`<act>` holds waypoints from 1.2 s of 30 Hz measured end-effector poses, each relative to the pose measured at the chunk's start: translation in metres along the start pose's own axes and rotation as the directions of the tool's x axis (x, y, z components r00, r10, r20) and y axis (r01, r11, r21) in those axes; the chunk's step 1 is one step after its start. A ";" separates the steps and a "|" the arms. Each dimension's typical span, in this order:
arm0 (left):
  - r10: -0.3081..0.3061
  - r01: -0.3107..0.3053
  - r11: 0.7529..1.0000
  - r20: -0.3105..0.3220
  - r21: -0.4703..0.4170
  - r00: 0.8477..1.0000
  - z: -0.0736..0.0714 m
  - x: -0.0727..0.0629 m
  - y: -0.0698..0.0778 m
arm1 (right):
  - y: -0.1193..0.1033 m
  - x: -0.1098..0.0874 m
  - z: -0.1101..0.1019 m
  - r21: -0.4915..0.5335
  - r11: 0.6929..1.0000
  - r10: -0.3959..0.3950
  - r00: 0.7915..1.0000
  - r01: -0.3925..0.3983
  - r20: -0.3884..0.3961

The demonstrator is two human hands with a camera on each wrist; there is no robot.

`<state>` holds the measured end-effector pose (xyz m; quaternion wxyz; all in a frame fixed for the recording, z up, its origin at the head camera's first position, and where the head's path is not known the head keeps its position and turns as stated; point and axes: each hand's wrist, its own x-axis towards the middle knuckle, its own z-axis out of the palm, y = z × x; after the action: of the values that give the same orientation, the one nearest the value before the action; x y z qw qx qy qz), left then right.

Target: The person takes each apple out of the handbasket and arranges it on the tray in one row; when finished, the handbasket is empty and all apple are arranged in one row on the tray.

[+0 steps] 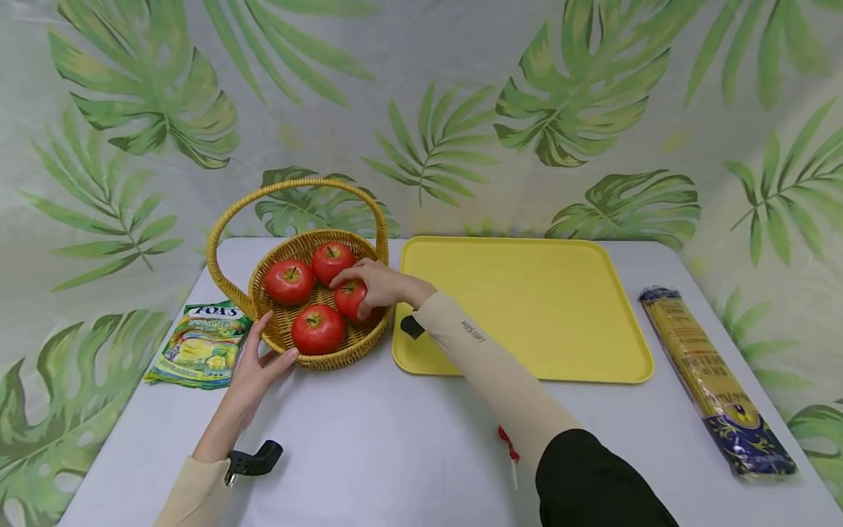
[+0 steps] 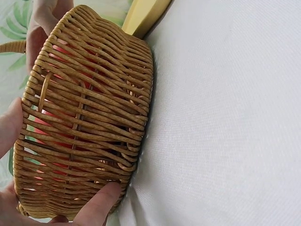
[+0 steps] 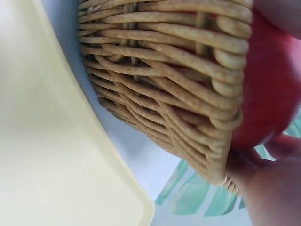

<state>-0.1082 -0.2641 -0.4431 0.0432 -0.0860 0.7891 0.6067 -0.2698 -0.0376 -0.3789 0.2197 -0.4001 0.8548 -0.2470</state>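
A round wicker basket (image 1: 352,356) with a tall arched handle holds several red apples, among them a front apple (image 1: 318,329) and a left one (image 1: 288,282). Inside its right side my right hand (image 1: 377,285) grips one red apple (image 1: 349,296), thumb and fingers round it; the right wrist view shows this apple (image 3: 270,89) just over the wicker rim. My left hand (image 1: 253,369) rests against the basket's near left side, fingers spread. In the left wrist view one straight finger (image 2: 101,202) presses the woven wall, and another fingertip touches the rim.
A yellow tray (image 1: 520,307) lies right of the basket, close to its wall. Left of the basket is a green and yellow FOX'S candy bag (image 1: 200,348). A long pack of pasta (image 1: 718,388) lies at the right edge, and a red-wrapped lollipop (image 1: 508,445) near the front.
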 end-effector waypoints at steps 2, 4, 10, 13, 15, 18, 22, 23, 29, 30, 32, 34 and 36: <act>0.003 -0.003 1.000 0.001 -0.002 1.000 0.000 -0.001 0.000 | 0.002 -0.003 -0.002 0.047 0.999 -0.025 0.999 0.028 -0.044; 0.006 -0.006 1.000 0.002 -0.003 1.000 0.001 -0.001 0.000 | 0.005 -0.005 -0.003 0.092 0.993 -0.059 0.994 0.068 -0.090; 0.012 -0.013 1.000 -0.004 -0.007 1.000 0.001 -0.001 0.000 | 0.009 -0.015 -0.009 0.286 0.937 -0.153 0.971 0.201 -0.181; 0.015 -0.015 1.000 -0.005 -0.008 1.000 0.001 0.000 -0.001 | 0.012 -0.021 -0.013 0.348 0.904 -0.187 0.961 0.250 -0.203; 0.019 -0.019 1.000 -0.004 -0.009 1.000 0.001 0.000 -0.001 | 0.014 -0.025 -0.016 0.388 0.880 -0.203 0.956 0.273 -0.212; 0.021 -0.021 1.000 0.000 -0.013 1.000 0.001 0.000 -0.002 | 0.019 -0.033 -0.019 0.423 0.862 -0.202 0.955 0.279 -0.217; 0.017 -0.017 1.000 0.001 -0.017 1.000 0.000 0.000 -0.003 | 0.027 -0.045 -0.024 0.460 0.848 -0.176 0.959 0.263 -0.223; 0.015 -0.015 1.000 0.001 -0.015 1.000 0.000 0.000 -0.003 | 0.029 -0.048 -0.025 0.465 0.847 -0.169 0.959 0.259 -0.225; 0.012 -0.012 1.000 0.001 -0.015 1.000 0.000 0.001 -0.004 | 0.046 -0.064 -0.032 0.494 0.838 -0.117 0.961 0.232 -0.252; 0.013 -0.013 1.000 0.001 -0.018 1.000 0.000 0.001 -0.004 | 0.049 -0.067 -0.032 0.498 0.839 -0.097 0.961 0.219 -0.259; 0.012 -0.012 1.000 0.000 -0.020 1.000 0.000 0.001 -0.004 | 0.056 -0.073 -0.033 0.509 0.838 -0.061 0.960 0.198 -0.273; 0.009 -0.009 1.000 -0.001 -0.023 1.000 0.000 0.001 -0.004 | 0.063 -0.077 -0.032 0.519 0.834 -0.033 0.956 0.186 -0.290; 0.006 -0.006 1.000 -0.002 -0.026 1.000 0.000 0.001 -0.003 | 0.071 -0.080 -0.031 0.525 0.833 -0.009 0.951 0.178 -0.308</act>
<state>-0.1087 -0.2652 -0.4466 0.0396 -0.0844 0.7815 0.6169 -0.2811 0.0731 -0.3828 0.1833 -0.3213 0.7507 -0.5473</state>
